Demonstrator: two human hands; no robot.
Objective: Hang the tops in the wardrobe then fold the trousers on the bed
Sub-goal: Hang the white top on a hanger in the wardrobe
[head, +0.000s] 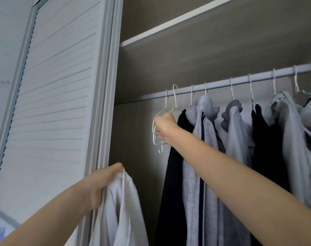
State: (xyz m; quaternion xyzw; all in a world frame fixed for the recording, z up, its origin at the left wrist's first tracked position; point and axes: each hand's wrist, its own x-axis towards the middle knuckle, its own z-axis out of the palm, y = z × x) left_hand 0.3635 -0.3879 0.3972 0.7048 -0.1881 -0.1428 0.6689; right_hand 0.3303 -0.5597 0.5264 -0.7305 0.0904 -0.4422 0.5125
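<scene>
While the left hand (105, 181) clutched a white top (119, 210) by its upper edge at the lower left of the frame, the cloth hung just beside the louvred door (53, 103), close against its frame edge. At centre, the right hand (164, 125) had its fingers curled round an empty white wire hanger (157, 128), whose hook (176, 94) stood free just in front of the rail (240, 80). Bare back wall showed between that hanger and the door frame. Right of the hand, grey and black tops (236, 139) crowded the rail to the frame's right edge. A shelf (169, 23) ran above.
</scene>
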